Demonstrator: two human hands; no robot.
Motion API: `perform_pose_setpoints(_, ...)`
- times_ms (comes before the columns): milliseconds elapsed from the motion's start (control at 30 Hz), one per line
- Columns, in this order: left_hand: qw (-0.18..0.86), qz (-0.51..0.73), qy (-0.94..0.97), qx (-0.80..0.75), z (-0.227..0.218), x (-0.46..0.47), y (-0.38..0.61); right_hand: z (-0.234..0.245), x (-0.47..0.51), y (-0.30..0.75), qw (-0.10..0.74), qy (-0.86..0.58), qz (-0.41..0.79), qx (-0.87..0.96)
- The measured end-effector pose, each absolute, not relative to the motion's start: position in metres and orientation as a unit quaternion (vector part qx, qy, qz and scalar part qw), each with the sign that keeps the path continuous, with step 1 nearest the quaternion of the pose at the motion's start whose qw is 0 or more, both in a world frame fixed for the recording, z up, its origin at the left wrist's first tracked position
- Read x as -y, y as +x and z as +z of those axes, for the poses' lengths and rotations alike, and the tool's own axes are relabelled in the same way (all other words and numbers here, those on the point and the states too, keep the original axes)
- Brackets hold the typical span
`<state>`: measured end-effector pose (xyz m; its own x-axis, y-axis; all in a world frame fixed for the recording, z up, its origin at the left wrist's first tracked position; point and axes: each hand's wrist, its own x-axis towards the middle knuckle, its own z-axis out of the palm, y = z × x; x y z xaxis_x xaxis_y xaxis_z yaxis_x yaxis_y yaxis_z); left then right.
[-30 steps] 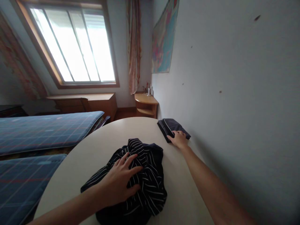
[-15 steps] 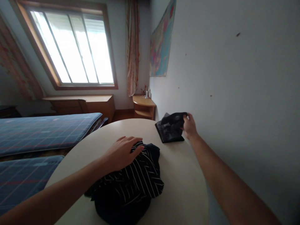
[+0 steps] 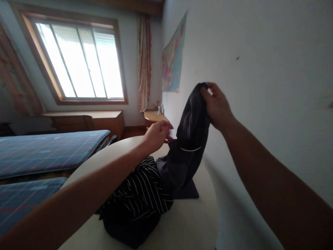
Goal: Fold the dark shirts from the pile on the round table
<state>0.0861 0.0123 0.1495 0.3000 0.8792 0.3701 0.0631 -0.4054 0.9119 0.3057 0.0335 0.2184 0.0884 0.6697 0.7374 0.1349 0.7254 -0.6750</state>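
My right hand point(image 3: 217, 106) pinches the top of a black and dark-grey garment point(image 3: 189, 128) and holds it up above the table's right side. The garment hangs in folds, with a thin white line across it, and its lower part rests beside the striped clothing. Close to the garment's left edge is my left hand point(image 3: 158, 135), its fingers partly bent and thumb apart from them. Below my left forearm lies a heap of black clothing with white stripes point(image 3: 148, 187). A flat navy piece of cloth point(image 3: 188, 191) shows under the garment's lower end.
The round white table point(image 3: 192, 222) stands against the white wall point(image 3: 260, 104) on the right. Blue plaid mattresses point(image 3: 52, 151) lie to the left. Beyond are a wooden desk point(image 3: 109, 118), a small corner shelf point(image 3: 153, 116) and a window point(image 3: 80, 62).
My right hand has raised the dark garment from the table and drawn it nearer. My left hand has left the striped clothing and moved up and right toward the garment.
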Motion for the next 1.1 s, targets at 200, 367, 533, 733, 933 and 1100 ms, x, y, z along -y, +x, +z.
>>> perform_pose_setpoints(200, 0.450, 0.472, 0.699, -0.293, 0.158, 0.015, 0.086, 0.208, -0.018, 0.298, 0.632, -0.311, 0.249, 0.664)
perform_pose_setpoints(367, 0.336, 0.413, 0.793, -0.296, 0.124, 0.011, 0.105, 0.202, -0.007, 0.273, 0.610, -0.285, 0.299, 0.676)
perform_pose_setpoints(533, 0.371, 0.396, 0.786, -0.296, 0.109, -0.006, 0.106, 0.193, -0.003, 0.281, 0.582, -0.313, 0.310, 0.683)
perform_pose_setpoints(733, 0.541, 0.454, 0.579, -0.407, 0.129, -0.008, 0.092, 0.170, -0.005, 0.313, 0.443, -0.527, 0.102, 0.718)
perform_pose_setpoints(933, 0.571, 0.576, 0.502, -0.303, 0.155, -0.014, 0.088, 0.127, 0.010, 0.290, 0.363, -0.572, 0.047, 0.734)
perform_pose_setpoints(1100, 0.538, 0.596, 0.522, -0.288, 0.178, -0.012, 0.075, 0.107, 0.009, 0.284, 0.314, -0.514, 0.083, 0.794)
